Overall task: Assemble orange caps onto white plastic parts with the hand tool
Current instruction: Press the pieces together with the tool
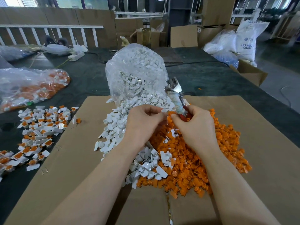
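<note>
Both hands meet above the seam where the heap of small white plastic parts spilling from a clear plastic bag touches the heap of orange plastic caps, so either piece is within reach. The left hand pinches a white part at its fingertips. The right hand curls round the red-handled metal hand tool, head upward, while its fingers seemingly bring a cap to the part. Finished orange-and-white pieces lie well apart on the dark desk, left of the brown cardboard sheet.
</note>
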The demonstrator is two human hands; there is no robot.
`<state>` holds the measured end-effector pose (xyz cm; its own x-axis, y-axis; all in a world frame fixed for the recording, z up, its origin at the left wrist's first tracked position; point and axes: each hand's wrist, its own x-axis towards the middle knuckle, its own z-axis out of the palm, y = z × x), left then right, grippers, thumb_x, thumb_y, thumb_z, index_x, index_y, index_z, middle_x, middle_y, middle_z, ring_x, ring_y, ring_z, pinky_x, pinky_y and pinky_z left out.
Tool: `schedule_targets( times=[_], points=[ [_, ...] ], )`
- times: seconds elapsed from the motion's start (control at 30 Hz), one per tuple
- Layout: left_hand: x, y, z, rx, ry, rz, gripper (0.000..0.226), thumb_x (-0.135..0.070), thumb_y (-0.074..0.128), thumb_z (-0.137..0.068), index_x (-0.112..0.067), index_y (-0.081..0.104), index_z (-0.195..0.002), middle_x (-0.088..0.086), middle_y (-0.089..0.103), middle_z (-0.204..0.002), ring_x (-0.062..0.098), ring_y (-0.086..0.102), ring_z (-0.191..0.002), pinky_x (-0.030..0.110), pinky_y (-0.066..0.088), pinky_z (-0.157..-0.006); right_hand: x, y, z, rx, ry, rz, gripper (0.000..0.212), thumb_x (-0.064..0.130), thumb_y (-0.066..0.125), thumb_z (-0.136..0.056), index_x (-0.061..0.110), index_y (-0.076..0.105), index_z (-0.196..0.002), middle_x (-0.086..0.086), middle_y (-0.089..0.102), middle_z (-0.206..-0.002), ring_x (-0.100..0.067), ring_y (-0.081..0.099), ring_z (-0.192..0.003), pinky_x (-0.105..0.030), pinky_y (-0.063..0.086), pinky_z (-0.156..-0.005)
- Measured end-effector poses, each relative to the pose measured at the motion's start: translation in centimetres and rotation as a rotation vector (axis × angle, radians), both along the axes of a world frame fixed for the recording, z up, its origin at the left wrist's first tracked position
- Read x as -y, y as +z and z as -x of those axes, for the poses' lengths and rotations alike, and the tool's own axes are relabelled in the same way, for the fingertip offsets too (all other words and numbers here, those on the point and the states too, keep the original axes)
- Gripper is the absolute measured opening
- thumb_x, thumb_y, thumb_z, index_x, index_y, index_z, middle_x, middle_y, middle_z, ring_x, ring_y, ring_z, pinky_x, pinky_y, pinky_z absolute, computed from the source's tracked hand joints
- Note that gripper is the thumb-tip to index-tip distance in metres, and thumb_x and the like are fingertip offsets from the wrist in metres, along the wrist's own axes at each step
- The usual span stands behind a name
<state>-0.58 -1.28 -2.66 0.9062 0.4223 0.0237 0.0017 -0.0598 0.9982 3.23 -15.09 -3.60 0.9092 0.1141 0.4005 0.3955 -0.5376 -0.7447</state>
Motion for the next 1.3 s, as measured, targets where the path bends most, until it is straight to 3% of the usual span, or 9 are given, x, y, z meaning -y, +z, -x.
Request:
schedule_targets(
  times=[0.1,0.2,0.4,0.67,0.9,1.1,1.3],
  points=[
    [0.15,-0.13,-0.02,0.029,0.007,-0.118,0.011,-0.018,0.079,-0.08,-0.023,0.074,-0.07,0.001,0.074,-0.067,0.018,0.074,-0.071,0.027,0.054,-0.063,-0.02,0.01,0.01,0.019,-0.057,0.01,0.011,0.033,0.068,-0.084,0.023,0.068,-0.082,0.009,0.066,-0.069,-0.012,0.062,-0.066,-0.034,0.051,-0.06],
    [0.45,-0.22,-0.01,0.052,0.017,-0.219,0.005,-0.025,0.08,-0.079,-0.024,0.077,-0.075,-0.006,0.074,-0.069,0.013,0.072,-0.072,0.033,0.06,-0.073,-0.16,-0.04,0.03,0.042,-0.08,0.026,0.012,0.036,0.068,-0.084,0.024,0.067,-0.083,0.01,0.065,-0.069,-0.01,0.061,-0.064,-0.03,0.046,-0.056],
    [0.48,-0.34,0.18,0.102,0.018,-0.305,0.002,-0.022,0.078,-0.079,-0.023,0.078,-0.077,-0.011,0.073,-0.068,0.006,0.068,-0.066,0.022,0.053,-0.064,-0.16,-0.23,0.01,0.02,-0.031,-0.024,0.013,0.032,0.069,-0.084,0.026,0.063,-0.075,0.011,0.06,-0.061,-0.007,0.055,-0.055,-0.026,0.036,-0.051],
    [0.31,-0.53,0.11,0.143,-0.009,-0.305,0.007,-0.017,0.078,-0.078,-0.023,0.077,-0.074,-0.012,0.072,-0.067,0.002,0.066,-0.062,0.015,0.048,-0.059,0.04,-0.16,-0.19,-0.033,0.031,-0.104,0.01,0.028,0.07,-0.084,0.018,0.069,-0.082,0.006,0.066,-0.067,-0.015,0.063,-0.062,-0.038,0.054,-0.057],
    [0.22,-0.61,0.09,0.156,-0.011,-0.341,0.009,-0.016,0.079,-0.077,-0.024,0.077,-0.072,-0.011,0.072,-0.066,0.005,0.067,-0.061,0.016,0.051,-0.057,0.16,0.18,0.08,0.01,0.038,-0.032,0.01,0.028,0.071,-0.083,0.019,0.07,-0.084,0.007,0.067,-0.07,-0.014,0.063,-0.065,-0.039,0.054,-0.06],
    [0.45,-0.46,0.37,0.174,0.002,-0.346,0.012,-0.014,0.077,-0.077,-0.025,0.076,-0.073,-0.014,0.072,-0.068,-0.001,0.065,-0.06,0.01,0.047,-0.055,-0.07,0.16,-0.02,-0.031,0.049,-0.083,0.011,0.03,0.071,-0.084,0.019,0.07,-0.084,0.008,0.065,-0.065,-0.012,0.059,-0.058,-0.033,0.047,-0.054],
    [0.83,-0.38,0.33,0.171,0.045,-0.31,0.012,-0.015,0.076,-0.078,-0.025,0.074,-0.071,-0.012,0.072,-0.068,0.0,0.066,-0.062,0.011,0.048,-0.056,0.17,0.42,-0.03,-0.181,0.127,-0.222,0.016,0.022,0.073,-0.083,0.02,0.065,-0.069,0.011,0.058,-0.051,-0.003,0.049,-0.046,-0.02,0.038,-0.043]
  ],
)
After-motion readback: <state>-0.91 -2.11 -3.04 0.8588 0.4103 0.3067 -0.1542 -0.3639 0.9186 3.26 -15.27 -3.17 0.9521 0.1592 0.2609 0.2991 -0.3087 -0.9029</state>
